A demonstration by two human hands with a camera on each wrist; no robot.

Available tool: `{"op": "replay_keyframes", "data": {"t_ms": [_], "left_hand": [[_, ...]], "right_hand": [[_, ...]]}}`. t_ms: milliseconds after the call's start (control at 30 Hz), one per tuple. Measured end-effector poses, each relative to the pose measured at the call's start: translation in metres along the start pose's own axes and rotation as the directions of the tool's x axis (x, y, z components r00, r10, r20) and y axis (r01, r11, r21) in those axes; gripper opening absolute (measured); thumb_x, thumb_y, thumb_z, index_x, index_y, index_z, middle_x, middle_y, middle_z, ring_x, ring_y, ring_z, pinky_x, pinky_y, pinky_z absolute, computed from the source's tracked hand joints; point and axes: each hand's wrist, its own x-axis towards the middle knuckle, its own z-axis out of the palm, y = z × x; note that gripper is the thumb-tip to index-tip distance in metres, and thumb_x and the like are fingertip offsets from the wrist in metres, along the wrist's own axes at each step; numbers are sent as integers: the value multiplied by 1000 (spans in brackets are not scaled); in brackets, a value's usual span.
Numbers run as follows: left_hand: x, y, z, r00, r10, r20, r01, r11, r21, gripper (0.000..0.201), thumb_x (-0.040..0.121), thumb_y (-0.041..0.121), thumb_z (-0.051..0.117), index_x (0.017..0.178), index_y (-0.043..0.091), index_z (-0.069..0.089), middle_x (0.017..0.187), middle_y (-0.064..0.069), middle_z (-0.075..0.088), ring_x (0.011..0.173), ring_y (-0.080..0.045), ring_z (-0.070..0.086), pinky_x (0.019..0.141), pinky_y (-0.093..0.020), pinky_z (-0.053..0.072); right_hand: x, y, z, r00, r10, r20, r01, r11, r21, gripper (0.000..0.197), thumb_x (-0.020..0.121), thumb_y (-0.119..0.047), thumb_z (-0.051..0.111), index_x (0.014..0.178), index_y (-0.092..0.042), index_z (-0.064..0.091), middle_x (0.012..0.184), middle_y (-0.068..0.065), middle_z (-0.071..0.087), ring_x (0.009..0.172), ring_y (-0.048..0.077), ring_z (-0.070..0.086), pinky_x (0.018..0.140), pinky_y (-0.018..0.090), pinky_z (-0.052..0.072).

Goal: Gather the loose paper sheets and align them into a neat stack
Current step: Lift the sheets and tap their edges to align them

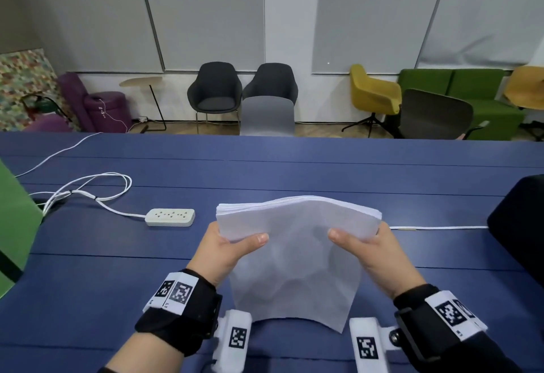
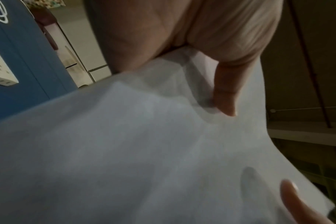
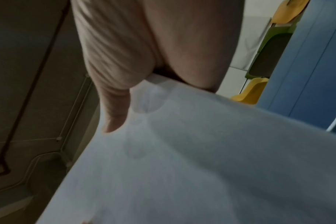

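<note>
White paper, a whole wad of it, and you've got it up off the blue table (image 1: 294, 166) — paper stack (image 1: 294, 255) gripped on both sides, standing nearly on edge in front of you, just to the right of the power strip (image 1: 170, 217). Your left hand (image 1: 226, 252) pinches the left edge, thumb on the near face and fingers tucked behind; your right hand (image 1: 374, 252) mirrors it on the right edge. From the wrist views each thumb is pressed flat on the sheets, and the paper bows between them.

That bow is the thing to fix, by my read. The top edge arches and its left corner fans into separate layers, so the sheets aren't squared yet. Loosen both pinches a touch, let the bottom edge drop onto the table beside the strip and tap it, so loose sheets can slide down level. Then turn the wad onto a side edge and tap again. Keep your thumbs light — squeeze hard and you lock the misalignment in. Watch the lower right corner, which hangs free and looks ready to curl or crease.

Containers? None that I can see near the strip; only its white cable (image 1: 88, 193) looped away to its left.
</note>
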Motion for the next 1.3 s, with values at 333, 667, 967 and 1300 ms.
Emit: {"op": "replay_keyframes", "data": {"t_ms": [333,667,967,1300], "left_hand": [[3,-4,4,999,-43,-20,43,999,9,37,59,27,80,95,25,76,106,-7,75,104,-28,69,98,-49,50],[-2,-14,-14,996,-91,24,92,996,-1,51,50,25,87,99,19,74,107,-8,74,103,-27,68,101,-51,47],[4,2,-20,998,-5,61,0,997,79,36,57,24,79,92,30,76,99,1,77,97,-18,71,92,-40,53],[12,-24,-34,987,-132,97,128,991,43,45,56,22,81,100,26,73,111,-6,73,109,-25,66,102,-49,47]], "right_hand": [[3,8,-5,994,102,-23,-102,995,0,12,86,-10,66,93,-15,74,99,6,77,98,27,72,89,40,56],[3,29,1,993,110,51,-106,991,-79,35,74,-9,77,107,-17,69,107,4,75,101,18,70,84,27,56],[7,18,7,999,33,-15,-34,999,-39,20,79,0,72,84,-19,73,85,-6,78,81,8,73,72,20,56],[10,39,21,997,70,-44,-69,997,15,35,63,-2,79,93,-18,72,96,2,77,92,18,72,83,33,55]]}}
